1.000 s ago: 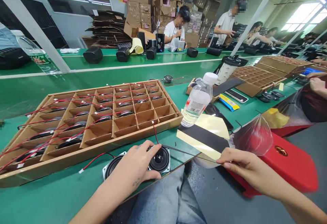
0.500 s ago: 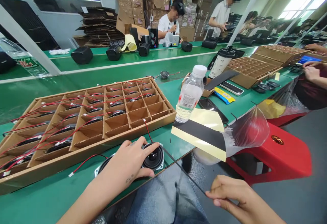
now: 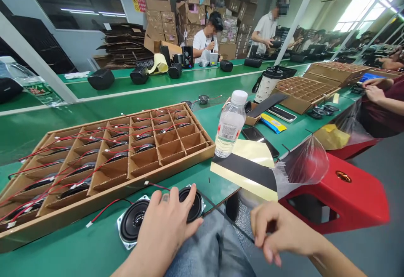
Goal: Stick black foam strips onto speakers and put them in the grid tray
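Note:
My left hand [image 3: 168, 218] lies over a round black speaker [image 3: 195, 207] with a square metal frame, its index finger on the far rim and its thumb on the near side. Part of that speaker is hidden under the fingers. From its right edge a thin black strip [image 3: 229, 218] runs down to my right hand [image 3: 274, 233], which is closed on the strip's lower end above the floor. A second speaker [image 3: 131, 222] lies face up, left of my left hand and partly covered by it. Red-and-black leads with white plugs come from both speakers.
A divided cardboard box [image 3: 110, 176] stands behind the speakers, many cells holding speakers. A water bottle [image 3: 231, 125] stands on yellow backing paper with a black strip sheet [image 3: 246, 169]. A red stool [image 3: 356, 188] is at right. A co-worker's hands [image 3: 375, 91] are farther right.
My left hand has shifted right, uncovering more of the left speaker. The held speaker's lead now points left. My right hand has turned, its fingers more curled, still at the strip's end.

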Tool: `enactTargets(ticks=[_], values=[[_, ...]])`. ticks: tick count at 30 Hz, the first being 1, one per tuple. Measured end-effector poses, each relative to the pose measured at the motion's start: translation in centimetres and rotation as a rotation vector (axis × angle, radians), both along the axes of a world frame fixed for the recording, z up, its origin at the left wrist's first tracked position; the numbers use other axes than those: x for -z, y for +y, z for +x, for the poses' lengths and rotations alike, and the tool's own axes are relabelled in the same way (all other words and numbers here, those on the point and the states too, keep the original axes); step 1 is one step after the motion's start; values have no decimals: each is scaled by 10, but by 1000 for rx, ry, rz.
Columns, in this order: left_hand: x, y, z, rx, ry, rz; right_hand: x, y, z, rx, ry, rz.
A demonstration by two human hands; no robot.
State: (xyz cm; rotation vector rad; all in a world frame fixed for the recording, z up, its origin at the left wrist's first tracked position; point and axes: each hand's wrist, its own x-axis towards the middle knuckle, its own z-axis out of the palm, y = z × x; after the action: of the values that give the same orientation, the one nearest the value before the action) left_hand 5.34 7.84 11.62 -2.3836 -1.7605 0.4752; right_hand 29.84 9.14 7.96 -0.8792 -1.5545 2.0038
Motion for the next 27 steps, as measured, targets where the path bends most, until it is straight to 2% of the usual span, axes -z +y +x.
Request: enactTargets(ticks=[2, 4, 8, 13, 16, 21, 23, 27], values=[[2, -3, 5, -28, -23, 29, 6, 18, 0, -26, 102, -174], [0, -3, 4, -48, -57, 33, 9, 32, 0, -28, 188, -173], [-14, 7, -14, -11, -140, 12, -5, 47, 4, 38, 216, -13], [-21, 31, -47, 314, -382, -171, -32, 52, 11, 157, 47, 321], [-16, 41, -56, 392, -489, -273, -39, 55, 12, 261, -59, 445], [-5, 39, -53, 324, -541, -208, -38, 72, 9, 333, -208, 616], [-1, 34, -50, 273, -549, -169, -33, 80, 10, 333, -198, 675], [5, 26, -46, 211, -577, -139, -18, 87, 16, 315, -129, 683]])
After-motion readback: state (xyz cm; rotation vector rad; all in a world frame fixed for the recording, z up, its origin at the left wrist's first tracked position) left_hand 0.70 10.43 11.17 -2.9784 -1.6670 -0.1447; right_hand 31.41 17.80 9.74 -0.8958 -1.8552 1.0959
